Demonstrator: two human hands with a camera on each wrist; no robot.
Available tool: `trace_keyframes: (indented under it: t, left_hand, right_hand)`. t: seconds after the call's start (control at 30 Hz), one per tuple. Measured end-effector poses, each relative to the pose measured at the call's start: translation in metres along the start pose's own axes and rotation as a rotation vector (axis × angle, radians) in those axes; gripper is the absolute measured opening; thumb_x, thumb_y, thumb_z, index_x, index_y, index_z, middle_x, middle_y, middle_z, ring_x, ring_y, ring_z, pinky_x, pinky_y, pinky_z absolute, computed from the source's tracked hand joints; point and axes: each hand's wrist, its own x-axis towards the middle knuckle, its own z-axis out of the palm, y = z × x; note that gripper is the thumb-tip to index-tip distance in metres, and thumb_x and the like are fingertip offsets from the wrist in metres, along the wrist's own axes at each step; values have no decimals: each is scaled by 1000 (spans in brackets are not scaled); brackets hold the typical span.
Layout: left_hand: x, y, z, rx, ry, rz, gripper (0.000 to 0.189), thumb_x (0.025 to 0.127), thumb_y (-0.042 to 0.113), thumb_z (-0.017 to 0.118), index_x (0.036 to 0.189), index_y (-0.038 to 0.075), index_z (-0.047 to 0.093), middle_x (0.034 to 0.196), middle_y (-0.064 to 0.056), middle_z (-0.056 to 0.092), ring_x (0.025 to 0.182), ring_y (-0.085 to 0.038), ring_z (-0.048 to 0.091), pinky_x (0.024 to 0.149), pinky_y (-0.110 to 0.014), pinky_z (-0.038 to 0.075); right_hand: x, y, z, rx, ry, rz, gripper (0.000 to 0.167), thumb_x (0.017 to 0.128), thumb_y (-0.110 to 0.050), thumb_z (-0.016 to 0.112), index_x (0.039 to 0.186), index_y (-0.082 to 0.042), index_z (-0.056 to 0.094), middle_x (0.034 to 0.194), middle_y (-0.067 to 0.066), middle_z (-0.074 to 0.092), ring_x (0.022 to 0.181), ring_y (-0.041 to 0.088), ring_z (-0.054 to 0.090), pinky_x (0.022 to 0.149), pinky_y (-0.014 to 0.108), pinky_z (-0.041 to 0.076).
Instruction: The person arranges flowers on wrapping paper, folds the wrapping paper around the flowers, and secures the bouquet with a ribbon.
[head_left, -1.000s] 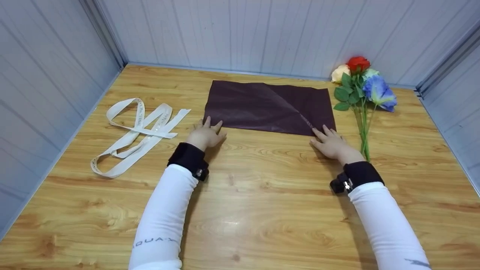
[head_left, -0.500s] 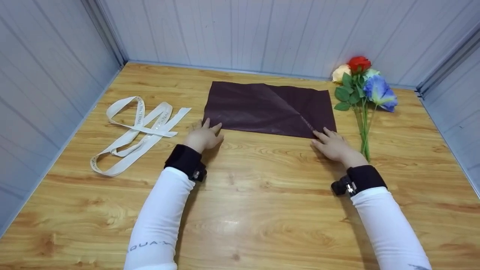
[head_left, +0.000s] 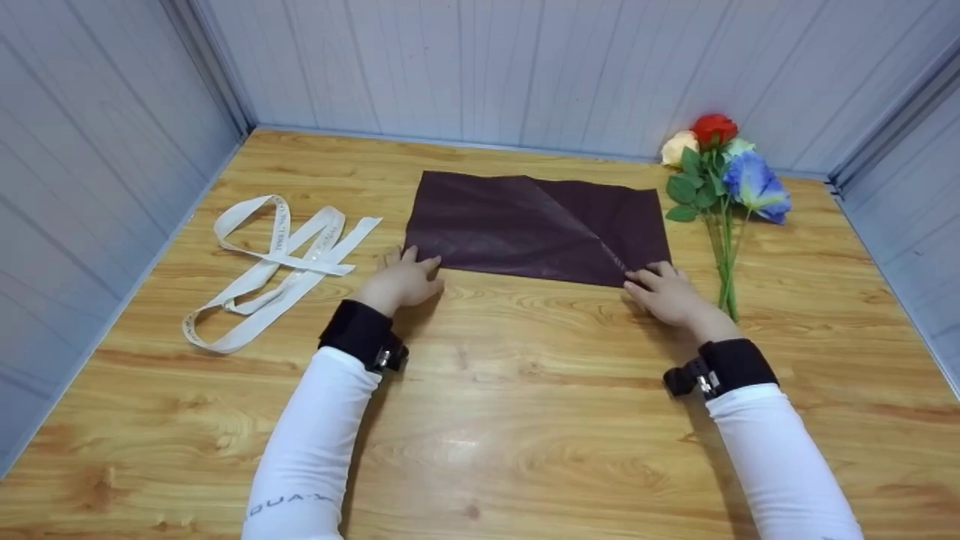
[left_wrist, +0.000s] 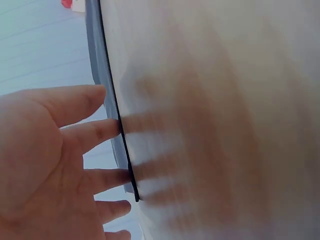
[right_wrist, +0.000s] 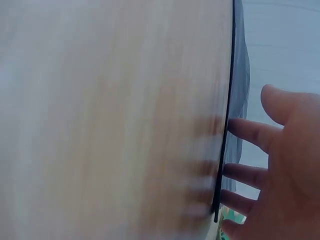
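Observation:
A dark maroon sheet of wrapping paper (head_left: 510,221) lies flat on the table, with a diagonal fold line running toward its near right corner. My left hand (head_left: 401,281) rests its spread fingertips on the sheet's near left corner. At the near right corner, the fingertips of my right hand (head_left: 666,295) press on the paper. Seen from the left wrist, the fingers (left_wrist: 100,131) are extended and touch the thin dark edge of the sheet. The right wrist view likewise has straight fingers (right_wrist: 250,132) against that edge, thumb held apart.
A loosely looped white ribbon with printed lettering (head_left: 259,289) lies to the left. Artificial flowers (head_left: 720,172) in red, cream and blue lie at the right, their green stems beside my right hand. Pale panel walls (head_left: 495,67) bound the wooden table (head_left: 517,420).
Both hands have drawn slightly toward me, and the maroon wrapping paper has slid nearer with them. The ribbon and flowers have stayed put.

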Motion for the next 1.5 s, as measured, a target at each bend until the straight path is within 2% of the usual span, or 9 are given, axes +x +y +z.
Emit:
trace_keyframes:
  t: [0.27,0.5,0.77,0.93,1.2,1.3,1.33,1.43,1.5]
  left_hand:
    - [-2,-3,4,-88,6,49,58,99,41,38,149,13,29,155,-30,0,142,-46,-11,112,-59,-7]
    - [-3,-6,6,-148,86,85,52,100,38,38,139,5,47,150,-22,32,142,-47,-5,112,-61,-3]
    - [10,-16,4,-276,207,97,43,100,29,41,130,2,56,139,-20,49,142,-48,7,113,-60,-2]
    - [10,-19,4,-286,206,90,40,100,28,41,127,5,60,137,-16,52,142,-48,6,112,-61,-2]
    - [-1,-15,5,-215,160,76,44,100,34,40,132,10,56,145,-19,41,140,-52,-2,110,-64,-5]
    - [-6,-15,6,-186,148,83,45,100,36,40,135,11,54,125,-23,59,142,-45,12,111,-62,-3]
    - [-8,-15,6,-180,143,82,45,100,36,40,135,12,53,125,-24,59,142,-44,13,110,-63,-3]
    - [-12,-15,6,-174,119,69,46,99,39,40,135,14,53,130,-24,55,143,-42,12,110,-65,-2]
    - [-13,-15,6,-178,116,59,46,99,40,40,135,14,54,145,-23,40,143,-45,5,108,-67,-2]
  right_hand:
    - [-3,1,-1,112,65,70,64,100,-49,35,135,3,48,154,32,2,137,57,-2,107,67,8]
    - [0,0,0,224,92,132,61,99,-45,42,126,7,56,154,28,-8,136,57,-7,111,62,5]
    - [7,1,-3,226,122,154,49,98,-35,50,118,8,61,154,30,0,137,57,-3,112,60,3]
    - [8,1,-2,199,125,160,49,97,-34,51,118,9,61,153,31,8,137,57,2,113,60,4]
    - [3,3,-2,215,106,157,50,97,-35,51,119,8,61,153,29,11,138,55,0,112,60,8]
    - [1,3,-2,212,102,150,51,97,-36,51,120,8,60,153,29,11,138,55,1,112,60,8]
    - [0,3,-1,208,104,146,50,97,-36,51,120,8,60,153,29,12,138,55,1,112,60,8]
    - [-2,4,1,203,123,130,49,97,-35,52,118,8,62,153,29,15,138,54,6,112,59,11]
    - [-3,6,3,207,144,117,45,96,-31,54,116,8,63,152,29,19,138,53,11,112,58,13]
